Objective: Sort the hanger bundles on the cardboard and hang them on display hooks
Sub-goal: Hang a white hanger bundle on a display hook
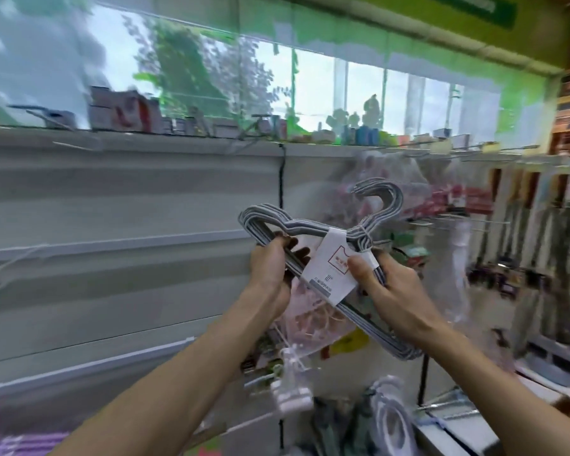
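Note:
I hold a bundle of grey hangers (313,227) up in front of the slatted display wall (129,205), tilted with its hooks (380,194) pointing up and to the right. A white paper label (331,268) wraps its middle. My left hand (272,261) grips the bundle's upper-left shoulder. My right hand (389,284) grips it by the neck, thumb pressed on the label. Metal display hooks (454,222) jut from the wall to the right of the bundle. Another white hanger bundle (390,419) lies low down at the bottom centre.
Bags of pink goods (313,320) hang behind the bundle. Packaged wares (520,232) fill the hooks on the right. Boxes and small items (122,110) line the shelf top under the window. A black cord (281,179) runs down the wall.

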